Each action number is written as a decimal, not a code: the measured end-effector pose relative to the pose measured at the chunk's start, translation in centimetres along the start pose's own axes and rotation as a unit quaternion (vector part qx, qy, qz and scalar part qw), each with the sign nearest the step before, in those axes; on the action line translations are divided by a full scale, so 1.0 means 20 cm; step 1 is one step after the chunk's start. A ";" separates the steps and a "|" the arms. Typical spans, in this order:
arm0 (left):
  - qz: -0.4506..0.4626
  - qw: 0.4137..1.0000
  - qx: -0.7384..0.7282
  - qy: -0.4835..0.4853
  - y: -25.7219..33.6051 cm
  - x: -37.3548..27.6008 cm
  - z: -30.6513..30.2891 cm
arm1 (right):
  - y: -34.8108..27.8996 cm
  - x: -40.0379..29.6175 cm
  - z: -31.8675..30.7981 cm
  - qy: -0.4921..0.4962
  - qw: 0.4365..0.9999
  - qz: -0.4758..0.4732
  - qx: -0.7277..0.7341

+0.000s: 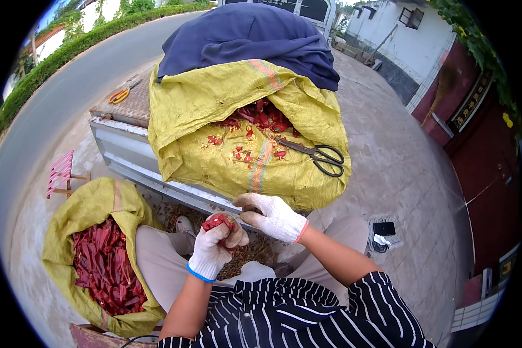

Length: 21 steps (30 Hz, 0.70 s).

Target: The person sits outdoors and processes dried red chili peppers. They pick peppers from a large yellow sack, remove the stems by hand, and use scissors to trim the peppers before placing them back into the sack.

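My left hand (213, 250), in a white knit glove with a blue cuff, is closed around a bunch of red dried chili peppers (219, 222). Just right of it, my right hand (272, 217) wears a white glove with a pink cuff; its thumb and fingers are apart, and I see nothing between them. Beyond my hands a large yellow woven sack (195, 161) lies open, with red chilies (263, 115) in its mouth. Black-handled scissors (317, 155) rest on the sack among chili scraps and seeds. At my left knee a second yellow sack (56, 243) holds many dried chilies (106, 265).
The big sack lies on a metal truck bed (126, 141), partly under dark blue cloth (252, 35). Orange-handled shears (121, 95) lie on the bed. A pink-strapped folding stool (61, 174) stands left. Debris (252, 256) covers the ground between my legs. A phone (383, 229) lies right.
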<state>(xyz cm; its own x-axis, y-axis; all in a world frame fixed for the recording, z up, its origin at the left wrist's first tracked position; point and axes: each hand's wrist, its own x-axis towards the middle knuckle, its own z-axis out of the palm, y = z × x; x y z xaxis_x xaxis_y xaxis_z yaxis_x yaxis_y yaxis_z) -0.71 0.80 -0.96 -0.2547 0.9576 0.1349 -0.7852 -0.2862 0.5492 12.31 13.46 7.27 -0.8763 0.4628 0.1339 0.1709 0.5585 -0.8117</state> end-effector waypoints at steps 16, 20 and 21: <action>-0.078 0.992 -0.097 -0.029 0.00 0.03 0.03 | 0.29 0.03 -0.82 0.082 0.827 0.189 -0.524; -0.079 0.985 -0.136 -0.076 0.00 0.05 0.07 | 0.34 0.10 -0.94 0.002 0.814 0.227 -0.534; -0.078 0.985 -0.133 -0.078 0.01 0.05 0.06 | 0.32 0.11 -0.95 -0.009 0.808 0.229 -0.543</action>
<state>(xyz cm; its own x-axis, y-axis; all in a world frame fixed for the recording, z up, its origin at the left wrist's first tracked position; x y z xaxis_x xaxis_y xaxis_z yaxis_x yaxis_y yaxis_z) -0.44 1.85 0.23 -0.0445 0.9782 0.2030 -0.9336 -0.1131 0.3401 20.03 31.00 13.20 -0.6139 0.7874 -0.0551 0.7651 0.6108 0.2039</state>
